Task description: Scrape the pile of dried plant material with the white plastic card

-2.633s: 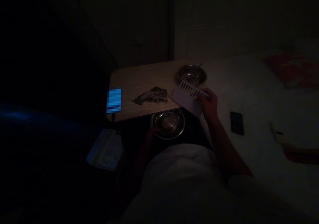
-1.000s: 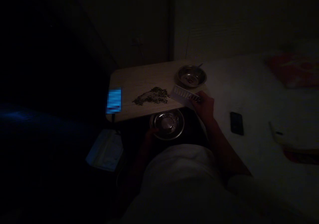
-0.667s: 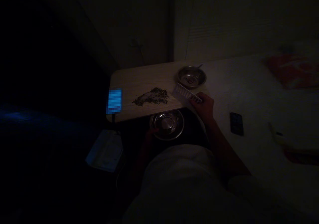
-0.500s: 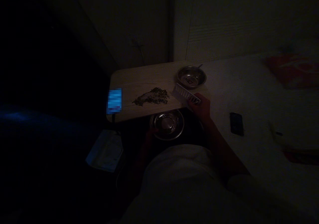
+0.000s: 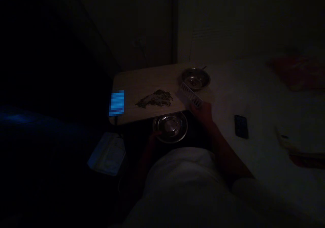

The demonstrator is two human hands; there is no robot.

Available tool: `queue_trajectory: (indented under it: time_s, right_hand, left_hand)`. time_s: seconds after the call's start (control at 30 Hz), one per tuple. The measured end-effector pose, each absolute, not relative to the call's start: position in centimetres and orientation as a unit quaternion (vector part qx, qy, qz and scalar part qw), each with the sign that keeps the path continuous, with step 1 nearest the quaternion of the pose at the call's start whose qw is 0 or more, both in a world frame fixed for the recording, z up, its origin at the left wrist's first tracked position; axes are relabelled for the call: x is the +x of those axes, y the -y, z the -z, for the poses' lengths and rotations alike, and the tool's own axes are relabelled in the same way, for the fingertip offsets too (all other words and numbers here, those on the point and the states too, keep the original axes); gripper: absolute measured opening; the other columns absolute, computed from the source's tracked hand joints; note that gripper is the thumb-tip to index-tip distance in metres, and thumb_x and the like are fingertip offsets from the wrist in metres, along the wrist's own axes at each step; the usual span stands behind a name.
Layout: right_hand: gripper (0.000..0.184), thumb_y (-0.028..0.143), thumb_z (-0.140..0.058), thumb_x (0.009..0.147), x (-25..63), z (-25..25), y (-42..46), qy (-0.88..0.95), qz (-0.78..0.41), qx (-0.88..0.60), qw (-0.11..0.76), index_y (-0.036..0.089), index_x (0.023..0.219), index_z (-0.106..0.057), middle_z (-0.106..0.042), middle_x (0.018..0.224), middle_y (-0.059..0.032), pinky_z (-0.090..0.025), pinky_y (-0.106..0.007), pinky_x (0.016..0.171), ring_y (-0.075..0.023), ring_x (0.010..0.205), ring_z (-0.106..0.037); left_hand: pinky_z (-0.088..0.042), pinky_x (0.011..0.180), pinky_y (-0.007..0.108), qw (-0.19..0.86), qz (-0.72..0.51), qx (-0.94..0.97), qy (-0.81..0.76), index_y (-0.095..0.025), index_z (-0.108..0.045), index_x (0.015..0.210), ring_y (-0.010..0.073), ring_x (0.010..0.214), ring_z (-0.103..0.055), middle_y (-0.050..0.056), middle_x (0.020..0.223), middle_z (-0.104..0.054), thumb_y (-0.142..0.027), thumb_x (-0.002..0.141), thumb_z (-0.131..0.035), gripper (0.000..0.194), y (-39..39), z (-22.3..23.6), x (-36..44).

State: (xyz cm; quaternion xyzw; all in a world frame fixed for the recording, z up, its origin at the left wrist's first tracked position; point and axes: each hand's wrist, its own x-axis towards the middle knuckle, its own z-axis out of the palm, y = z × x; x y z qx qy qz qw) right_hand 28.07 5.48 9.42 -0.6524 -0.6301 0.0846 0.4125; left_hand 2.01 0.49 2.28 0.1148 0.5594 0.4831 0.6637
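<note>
At a small wooden table (image 5: 147,77), seen from above in near-darkness

At far left, a faint blue glow (image 5: 15,117) crosses deep shadow. Below the table's left end lies a pale, flat rectangular object (image 5: 108,155), its details too dark to read. On that end of the tabletop, a bright blue rectangle (image 5: 116,103) is pixelated. Toward the middle of the table lies a loose heap of small dark bits (image 5: 158,101), uneven in outline.

The left hand (image 5: 154,136) holds a near metal bowl (image 5: 171,126) just off the table's front edge; the thumb overlaps the left rim, the other fingers lost in shadow. Right of the heap, the right hand (image 5: 201,113) has its fingers closed around the near end of a white slotted piece (image 5: 189,95), which tilts up toward the left. Just behind that piece stands a far metal bowl (image 5: 195,79).

Farther right, on a pale surface (image 5: 256,109), rests a dark phone (image 5: 241,126). Blurred red items, one upper (image 5: 299,72), one lower (image 5: 307,159), lie at far right.
</note>
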Motion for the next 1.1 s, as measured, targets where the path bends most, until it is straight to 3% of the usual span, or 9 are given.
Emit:
queue_trajectory:
  time_s: [0.23,0.57,1.1]
  right_hand:
    - [0.024,0.039,-0.064,0.077,27.5,-9.7,-5.1,0.613,-0.136,-0.636,0.448,0.016,0.078,-0.072,-0.072,0.070,-0.0056,-0.051,-0.032,0.063,-0.0222,0.064,-0.067]
    - [0.026,0.042,-0.065,0.075,27.3,-9.9,-4.7,0.603,-0.149,-0.647,0.442,0.016,0.072,-0.069,-0.070,0.064,-0.0041,-0.047,-0.028,0.053,-0.0191,0.058,-0.063]
    - [0.024,0.039,-0.064,0.076,27.5,-10.2,-4.7,0.606,-0.140,-0.647,0.440,0.015,0.074,-0.070,-0.070,0.067,-0.0046,-0.047,-0.028,0.057,-0.0192,0.060,-0.064]
  left_hand:
    - [-0.054,0.084,0.043,0.679,-0.473,0.115,-0.550,-0.016,-0.070,0.060,0.0365,0.091,-0.069,0.009,0.068,-0.074,-0.009,0.049,-0.071,0.013,-0.6,-1.2,1.9]
    - [-0.055,0.084,0.041,0.684,-0.475,0.125,-0.539,-0.018,-0.071,0.060,0.0371,0.097,-0.068,0.008,0.073,-0.075,-0.006,0.047,-0.070,0.017,-0.7,-1.2,1.8]
    - [-0.056,0.081,0.043,0.689,-0.472,0.118,-0.537,-0.017,-0.071,0.060,0.0368,0.090,-0.070,0.008,0.071,-0.075,-0.007,0.047,-0.070,0.016,-0.7,-1.4,2.0]
